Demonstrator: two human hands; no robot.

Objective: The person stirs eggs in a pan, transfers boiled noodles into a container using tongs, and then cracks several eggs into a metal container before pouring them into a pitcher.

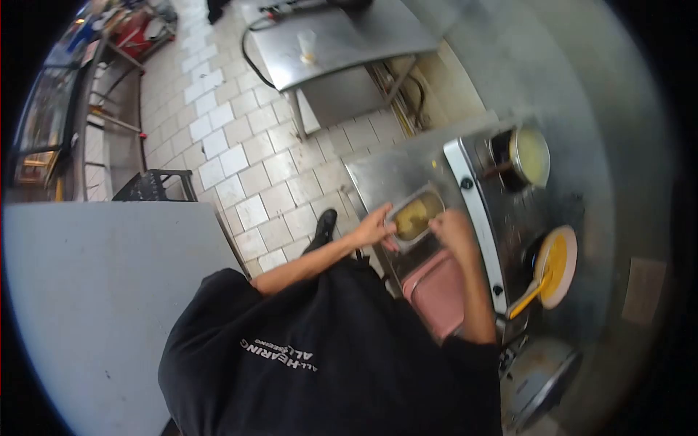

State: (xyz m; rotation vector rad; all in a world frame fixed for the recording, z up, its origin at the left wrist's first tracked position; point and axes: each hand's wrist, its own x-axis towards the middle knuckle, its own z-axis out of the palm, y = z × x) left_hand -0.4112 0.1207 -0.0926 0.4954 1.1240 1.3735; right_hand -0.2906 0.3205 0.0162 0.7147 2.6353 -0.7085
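Note:
A small rectangular metal food container (408, 237) sits on the steel counter, with a yellowish food (416, 216) inside. My left hand (376, 226) grips the container's near left edge, thumb on one side and fingers lower down. Over the opposite edge, my right hand (452, 228) is closed in a pinch above the food. What it holds, if anything, is hidden by the fingers. Close to my right forearm lies a pink rectangular tray (436, 289).
To the right is a stove (474, 218) bearing a pot of pale liquid (533, 156) and a pan with yellow food (558, 265); a yellow-orange utensil (527, 301) rests in the pan. A steel table (349, 43) stands ahead, a grey-white surface (116, 291) at left.

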